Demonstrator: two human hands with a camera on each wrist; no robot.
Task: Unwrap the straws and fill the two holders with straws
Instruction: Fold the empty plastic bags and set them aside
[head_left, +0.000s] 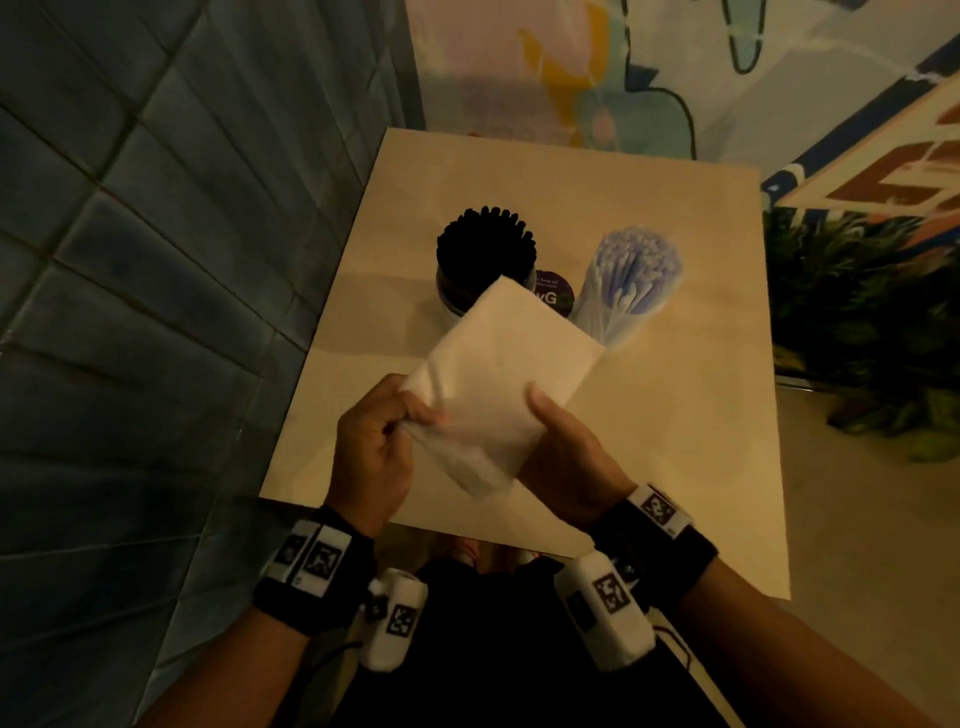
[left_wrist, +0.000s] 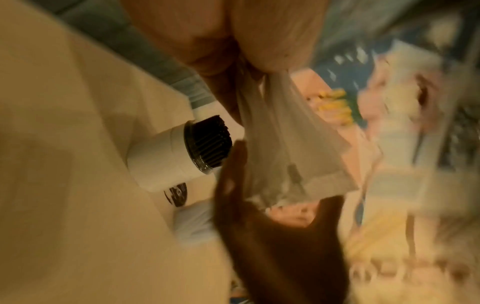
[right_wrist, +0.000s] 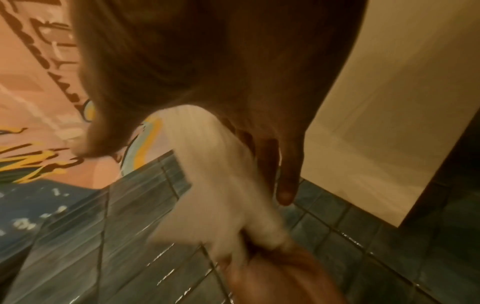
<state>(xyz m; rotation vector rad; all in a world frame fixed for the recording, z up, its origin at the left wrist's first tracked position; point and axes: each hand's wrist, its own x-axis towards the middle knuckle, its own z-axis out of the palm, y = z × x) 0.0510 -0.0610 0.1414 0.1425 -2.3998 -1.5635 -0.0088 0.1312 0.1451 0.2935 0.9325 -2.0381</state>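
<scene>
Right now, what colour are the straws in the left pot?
Black straws, clearest in the head view.

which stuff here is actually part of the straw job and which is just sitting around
Part of the job:
- white wrapper, held by left hand and right hand
- holder of black straws
- bundle of white and blue straws

Just there:
- table
- purple round label
- plant
- tiled wall

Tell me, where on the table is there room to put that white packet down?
Bare table lies right of the hands and between them and the two straw holders. It is crowded at the middle back, where the black straws and white straws stand close together.
</scene>
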